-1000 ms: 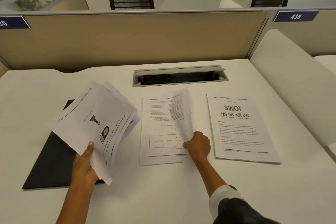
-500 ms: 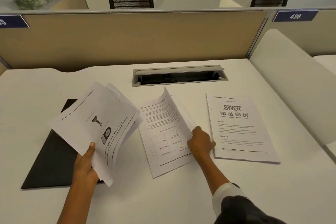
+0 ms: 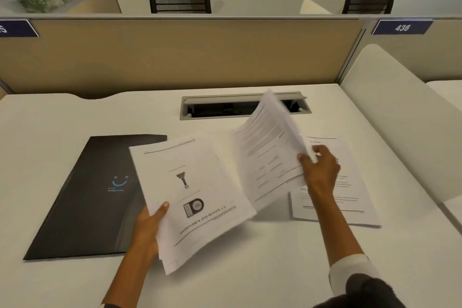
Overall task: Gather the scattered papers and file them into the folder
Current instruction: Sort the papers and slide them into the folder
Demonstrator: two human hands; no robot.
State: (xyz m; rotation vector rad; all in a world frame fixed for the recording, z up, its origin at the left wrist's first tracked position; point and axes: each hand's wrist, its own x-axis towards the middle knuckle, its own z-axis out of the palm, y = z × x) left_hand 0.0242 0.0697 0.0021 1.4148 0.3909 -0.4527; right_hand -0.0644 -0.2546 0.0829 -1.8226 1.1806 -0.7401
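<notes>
My left hand [image 3: 150, 222] grips a stack of white papers [image 3: 192, 197] by its lower left edge, thumb on top; the top sheet shows two small pictures. The stack hangs above the desk and overlaps the right edge of the closed black folder [image 3: 92, 195], which lies flat at the left. My right hand [image 3: 321, 170] pinches the right edge of another printed sheet [image 3: 270, 150] and holds it lifted and tilted off the desk. Under my right arm one more printed sheet [image 3: 350, 197] lies flat on the desk.
A grey cable hatch [image 3: 225, 107] sits open in the white desk [image 3: 275, 257] behind the papers. A tan partition [image 3: 175, 57] closes the back and a white side panel [image 3: 400, 120] rises at the right. Plants and chairs stand beyond the partition.
My right hand has lifted the middle sheet off the desk and raised it up to the right. My left hand has brought its stack rightward, uncovering more of the folder.
</notes>
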